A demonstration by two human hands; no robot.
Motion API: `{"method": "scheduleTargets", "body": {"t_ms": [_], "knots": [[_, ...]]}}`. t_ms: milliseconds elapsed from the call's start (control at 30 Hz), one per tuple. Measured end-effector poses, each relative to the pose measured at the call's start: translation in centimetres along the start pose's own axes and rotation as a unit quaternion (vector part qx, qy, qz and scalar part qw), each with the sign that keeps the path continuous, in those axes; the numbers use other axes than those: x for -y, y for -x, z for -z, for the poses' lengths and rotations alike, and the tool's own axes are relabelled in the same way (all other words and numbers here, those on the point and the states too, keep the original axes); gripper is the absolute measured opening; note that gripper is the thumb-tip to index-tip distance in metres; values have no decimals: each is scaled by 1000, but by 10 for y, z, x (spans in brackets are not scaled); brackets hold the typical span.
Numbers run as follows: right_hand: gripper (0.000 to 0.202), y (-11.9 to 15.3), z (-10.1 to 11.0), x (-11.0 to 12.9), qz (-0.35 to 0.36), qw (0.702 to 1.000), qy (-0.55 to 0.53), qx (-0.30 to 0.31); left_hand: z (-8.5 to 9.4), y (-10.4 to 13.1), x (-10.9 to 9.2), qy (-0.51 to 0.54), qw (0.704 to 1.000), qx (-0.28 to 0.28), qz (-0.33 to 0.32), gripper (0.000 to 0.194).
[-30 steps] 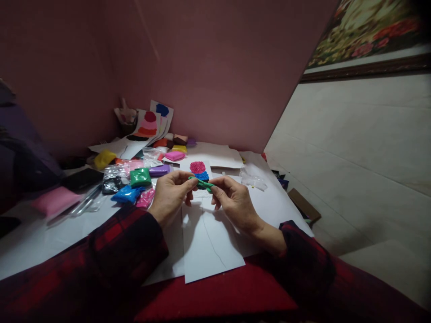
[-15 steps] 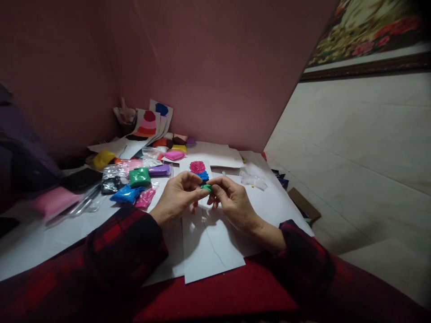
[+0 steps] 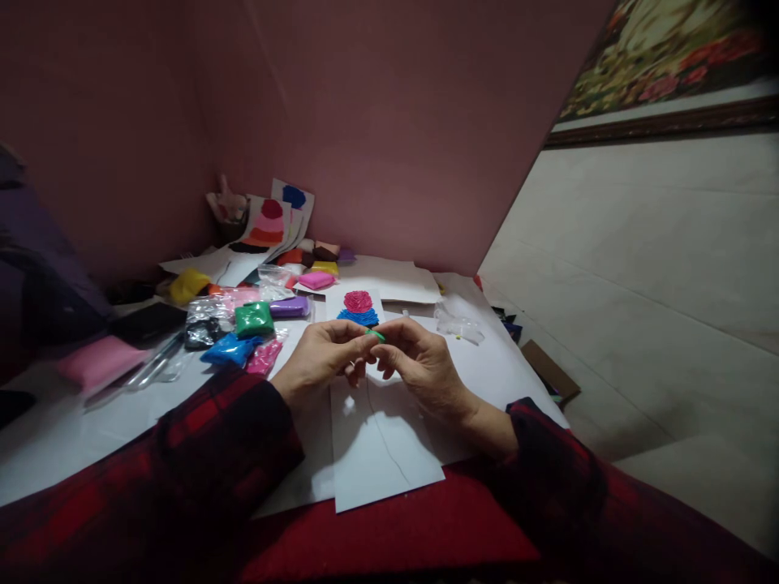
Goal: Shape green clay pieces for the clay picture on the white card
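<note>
A small piece of green modelling clay (image 3: 376, 334) is pinched between my two hands. My left hand (image 3: 327, 354) grips it from the left with thumb and forefinger. From the right, the fingertips of my right hand (image 3: 419, 361) close on the same piece. Both hands hover over a white sheet of paper (image 3: 389, 462) with a pencil line running down it. On the sheet's far part, just beyond my fingers, sit a textured pink clay shape (image 3: 357, 302) and a blue clay shape (image 3: 357, 317) below it. My fingers hide part of the sheet.
Left of my hands lie a green clay packet (image 3: 254, 319), a blue packet (image 3: 230, 350), a purple packet (image 3: 290, 307) and several others. A clear plastic wrapper (image 3: 458, 326) is at right. Finished clay pictures (image 3: 268, 227) lean at the back, against the pink wall (image 3: 365, 138).
Less of the green clay shows between my fingertips, and it looks thinner. Both hands shifted slightly, uncovering more of the blue shape.
</note>
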State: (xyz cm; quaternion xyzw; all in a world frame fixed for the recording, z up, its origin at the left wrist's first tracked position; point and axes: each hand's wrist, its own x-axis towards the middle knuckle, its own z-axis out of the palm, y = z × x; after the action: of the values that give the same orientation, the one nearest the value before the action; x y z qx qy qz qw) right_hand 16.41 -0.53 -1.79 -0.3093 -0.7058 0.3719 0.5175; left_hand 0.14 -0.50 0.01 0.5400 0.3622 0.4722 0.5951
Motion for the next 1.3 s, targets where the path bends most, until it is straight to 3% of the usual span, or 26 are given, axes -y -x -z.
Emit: {"method": "scheduleTargets", "body": {"t_ms": [133,433,667,1300], "knots": [[10,0,0,1,3,1000,12,-3,-1,0,0,41,999,11,19,39],[11,0,1,-1,-14,998,55,-11,1,-1,-2,29,999,-2,17,24],[7,-1,1,2,-12,998,54,-16,2,-1,1,15,998,48,24,26],[7,1,0,6,14,994,112,2,2,-2,1,-57,998,24,-16,33]]}}
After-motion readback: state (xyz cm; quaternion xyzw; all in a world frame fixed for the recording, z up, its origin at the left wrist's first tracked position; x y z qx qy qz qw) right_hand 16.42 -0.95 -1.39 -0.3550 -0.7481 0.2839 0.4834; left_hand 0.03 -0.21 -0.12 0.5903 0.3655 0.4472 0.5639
